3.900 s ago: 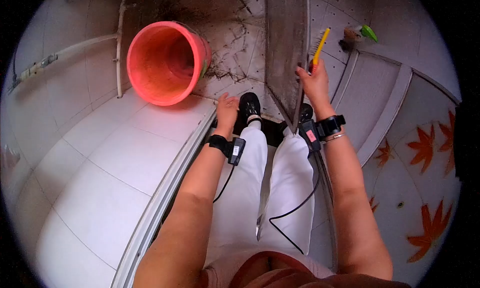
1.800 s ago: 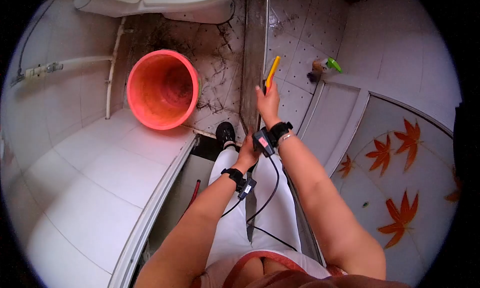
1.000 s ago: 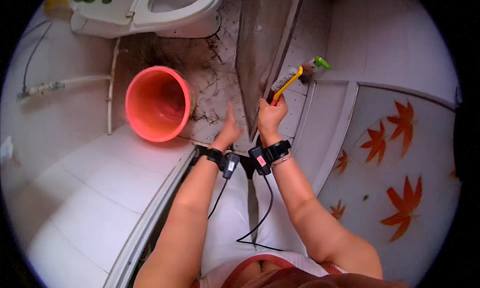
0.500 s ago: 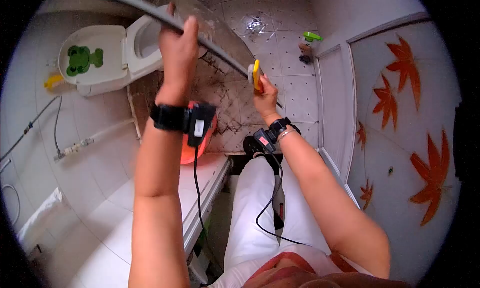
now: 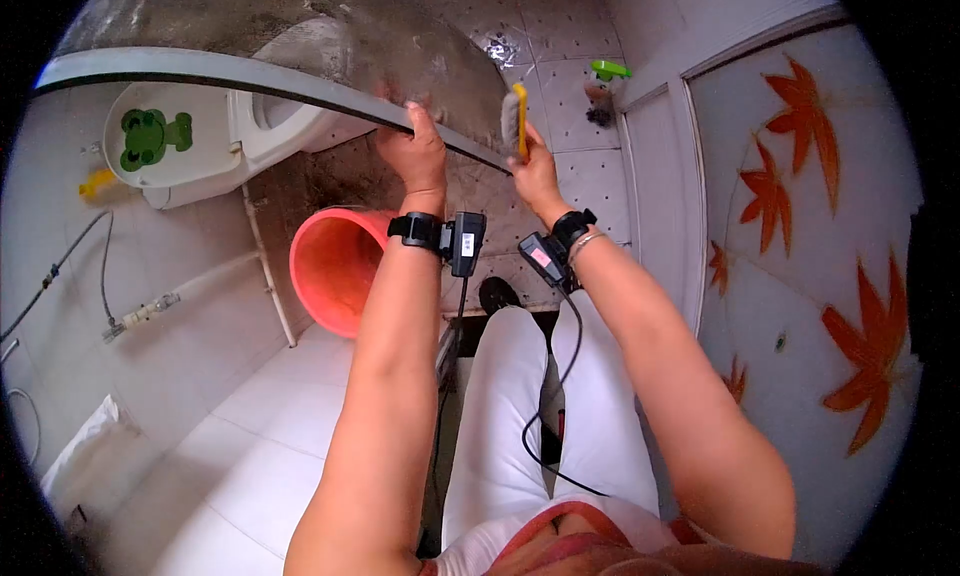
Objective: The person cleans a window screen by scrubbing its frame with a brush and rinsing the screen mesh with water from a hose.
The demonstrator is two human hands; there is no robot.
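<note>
A stained, see-through panel (image 5: 400, 46) with a grey metal edge stretches across the top. My left hand (image 5: 414, 154) is closed round that edge, its thumb on the near side and its fingers partly hidden behind. At the panel's right end, my right hand (image 5: 537, 172) grips a yellow brush (image 5: 515, 121), whose pale bristles face left, close to the edge. A pink bucket (image 5: 338, 266) lies left of my left forearm, its opening facing me.
A toilet (image 5: 190, 161) with a green frog sticker stands beyond the panel at left. White pipes run along the left wall. At right are a door (image 5: 780, 236) with orange leaf patterns and a green-topped bottle (image 5: 608, 71). Dark debris marks the tiled floor (image 5: 580, 186).
Since the first frames, the panel has swung from upright in view to lying across the top, and my left hand has taken hold of its edge. The brush has stayed in my right hand.
</note>
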